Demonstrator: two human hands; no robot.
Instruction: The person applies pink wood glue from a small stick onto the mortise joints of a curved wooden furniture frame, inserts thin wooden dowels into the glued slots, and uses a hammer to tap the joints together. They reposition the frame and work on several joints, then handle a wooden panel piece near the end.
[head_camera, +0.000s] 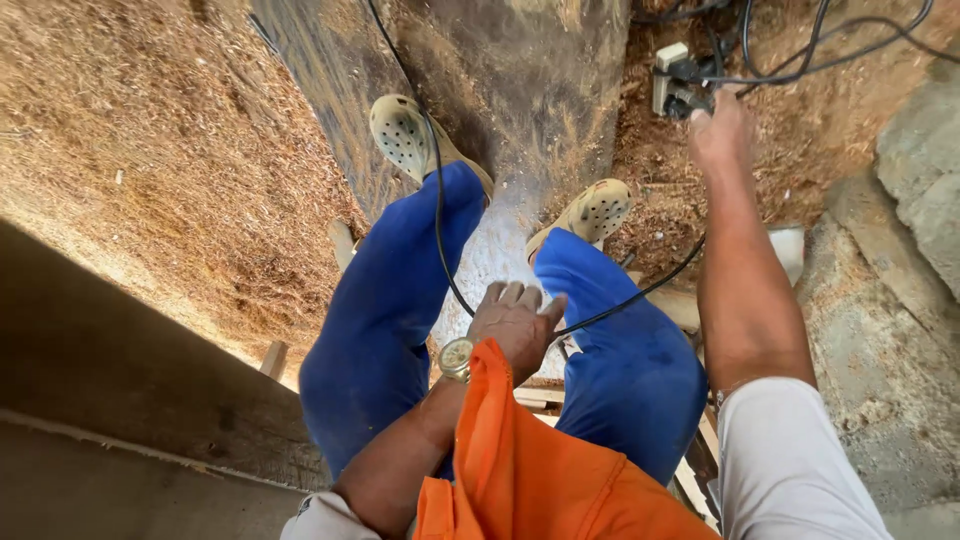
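My right hand reaches far forward to a white socket block with black plugs lying on sawdust, fingers closed around a black plug there. Black cables run from it across the ground. My left hand, with a wristwatch, hangs low between my knees, fingers curled around a thin black cable that runs up past my blue trousers and beige perforated clogs.
A wide dark wooden slab lies under my feet. Sawdust covers the ground to the left and around the socket. Rough stone blocks stand at the right. A grey board lies at lower left. An orange vest hangs in front.
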